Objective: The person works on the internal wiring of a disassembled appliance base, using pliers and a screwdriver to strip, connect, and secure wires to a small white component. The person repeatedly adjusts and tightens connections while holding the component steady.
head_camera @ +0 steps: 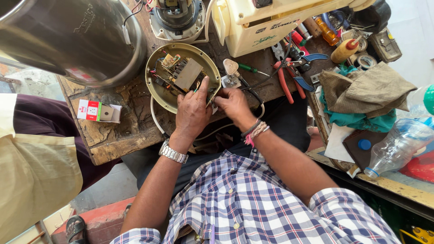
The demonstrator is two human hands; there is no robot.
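Round cream base [159, 90], circuit board [186, 74] inside, at workbench [117, 135] front edge | my left hand [192, 110] pressed flat on it | right hand [233, 103] pinching its rim.

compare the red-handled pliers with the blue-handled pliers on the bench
The red-handled pliers look longer, handles splayed toward the bench edge; the blue-handled pliers look shorter and lie crossed over them. One blue handle points up toward the cream appliance housing. Both lie untouched on the worn wooden bench, right of the hands.

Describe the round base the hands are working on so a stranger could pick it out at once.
On the worn wooden workbench, look right of the big steel vessel. The round cream base lies open there, the left hand and right hand at its near rim. Only it shows a bare circuit board and coloured wires.
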